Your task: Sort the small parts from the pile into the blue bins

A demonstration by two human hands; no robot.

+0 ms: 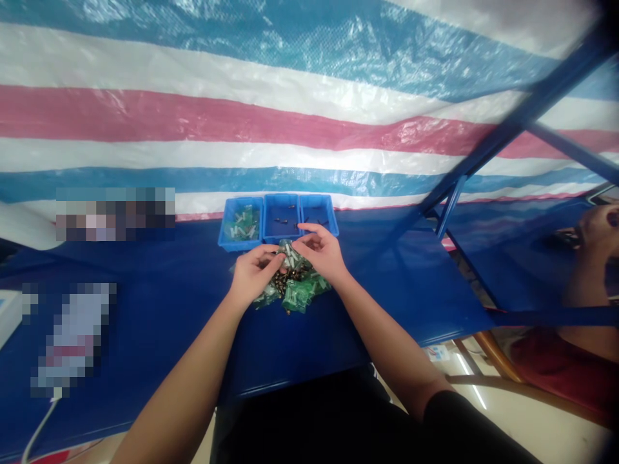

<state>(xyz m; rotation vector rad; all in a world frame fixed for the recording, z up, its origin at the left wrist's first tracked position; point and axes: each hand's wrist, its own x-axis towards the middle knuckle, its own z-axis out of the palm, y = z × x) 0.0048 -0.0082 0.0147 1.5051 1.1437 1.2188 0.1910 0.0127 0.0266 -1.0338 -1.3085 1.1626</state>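
Observation:
Between my two hands is a small clear plastic bag (291, 255) with pale strip-like pieces in it. My left hand (255, 272) pinches the bag's left side with thumb and fingers. Thumb and fingers of my right hand (322, 252) close on its right side. Under them lies a pile of small dark, brassy screw-like parts (285, 281). Greenish plastic bags (298, 295) lie around and partly over that pile. My hands hide some of the heap.
Behind the heap stand three blue bins: the left bin (221, 240) holds similar bags, the middle bin (280, 231) and right bin (331, 205) a few dark screws. Blurred-out items and a white cable (41, 422) lie left. A blue frame (488, 145) and another person's arm (587, 277) are right.

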